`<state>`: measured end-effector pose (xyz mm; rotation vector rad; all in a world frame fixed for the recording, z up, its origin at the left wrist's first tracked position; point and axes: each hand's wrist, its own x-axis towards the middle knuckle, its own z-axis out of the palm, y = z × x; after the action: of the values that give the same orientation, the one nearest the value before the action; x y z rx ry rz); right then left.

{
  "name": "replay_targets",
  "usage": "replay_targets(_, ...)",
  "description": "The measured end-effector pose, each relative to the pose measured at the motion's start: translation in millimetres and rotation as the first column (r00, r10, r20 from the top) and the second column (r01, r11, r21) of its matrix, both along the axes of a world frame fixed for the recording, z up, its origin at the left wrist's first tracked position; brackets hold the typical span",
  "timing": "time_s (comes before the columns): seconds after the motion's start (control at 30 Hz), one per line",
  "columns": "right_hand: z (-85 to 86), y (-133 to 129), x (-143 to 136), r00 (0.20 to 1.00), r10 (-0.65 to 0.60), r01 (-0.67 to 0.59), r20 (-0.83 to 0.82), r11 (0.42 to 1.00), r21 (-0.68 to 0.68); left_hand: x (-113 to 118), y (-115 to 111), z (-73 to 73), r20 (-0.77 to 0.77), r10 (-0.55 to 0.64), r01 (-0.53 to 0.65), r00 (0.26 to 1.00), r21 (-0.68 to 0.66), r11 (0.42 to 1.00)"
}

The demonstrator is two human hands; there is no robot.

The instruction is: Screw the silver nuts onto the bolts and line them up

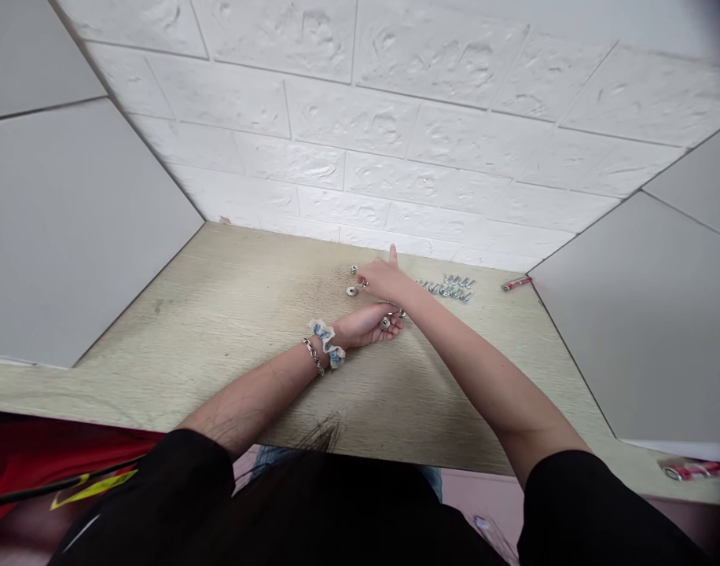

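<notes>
My left hand (367, 325) lies palm up low over the table, its fingers curled around a round metal washer (385, 323). Another shiny metal piece (402, 313) shows at its fingertips, too small to name surely. Crossing above it, my right hand (384, 277) points one finger outward while the thumb and other fingers close together. A small metal part (365, 284) is at those fingertips; its kind is partly hidden. Just left of them, a metal nut (354, 270) and a loose washer (351, 291) rest on the tabletop.
Several silver bolts (451, 288) lie grouped right of my right hand. A red battery-like cylinder (516, 284) is by the right panel, another (697, 470) near the front right edge. White brick-pattern wall (372, 173) stands behind the wooden table (247, 275), with grey panels (89, 236) alongside.
</notes>
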<state>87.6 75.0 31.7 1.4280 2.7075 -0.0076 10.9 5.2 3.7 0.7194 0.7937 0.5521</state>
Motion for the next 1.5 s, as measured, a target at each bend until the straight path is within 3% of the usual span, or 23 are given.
replay_targets(0.17,-4.6,2,-3,0.999,0.037,-0.037,-0.037,0.999,0.001,0,1,-1.7,0.005,0.000,0.000,1.000,0.006,1.000)
replay_targets(0.37,13.0,-9,9,0.972,-0.041,0.053,-0.232,0.998,0.045,-1,1,-0.2,0.044,0.018,-0.016,0.999,-0.039,0.999)
replay_targets(0.5,16.9,-35,31,0.880,-0.118,0.172,-0.461,0.982,0.078,-3,4,1.4,0.109,0.036,-0.025,0.993,-0.097,0.995)
replay_targets(0.67,-2.2,-72,52,0.744,-0.215,0.344,-0.633,0.935,0.088,-5,6,0.4,0.190,0.095,-0.068,0.977,-0.145,0.987)
replay_targets(0.83,-12.0,-89,53,0.773,-0.163,0.185,-0.613,0.982,-0.027,-5,5,-0.4,0.254,0.147,-0.114,0.956,-0.139,0.984)
replay_targets(1.0,-14.3,-92,46,0.804,-0.129,0.102,-0.580,0.992,-0.078,-6,8,-3.0,0.246,0.133,-0.096,0.960,-0.159,0.983)
replay_targets(1.17,-15.4,-89,51,0.736,-0.176,0.179,-0.653,0.982,-0.063,-5,8,-0.7,0.290,0.142,-0.108,0.947,-0.132,0.985)
replay_targets(1.37,-13.6,-89,59,0.835,-0.160,0.193,-0.526,0.981,0.008,-3,6,0.9,0.261,0.130,-0.113,0.957,-0.079,0.990)
replay_targets(1.5,-12.4,-90,59,0.851,-0.173,0.193,-0.496,0.981,-0.010,-3,7,-0.1,0.279,0.098,-0.077,0.955,-0.086,0.993)
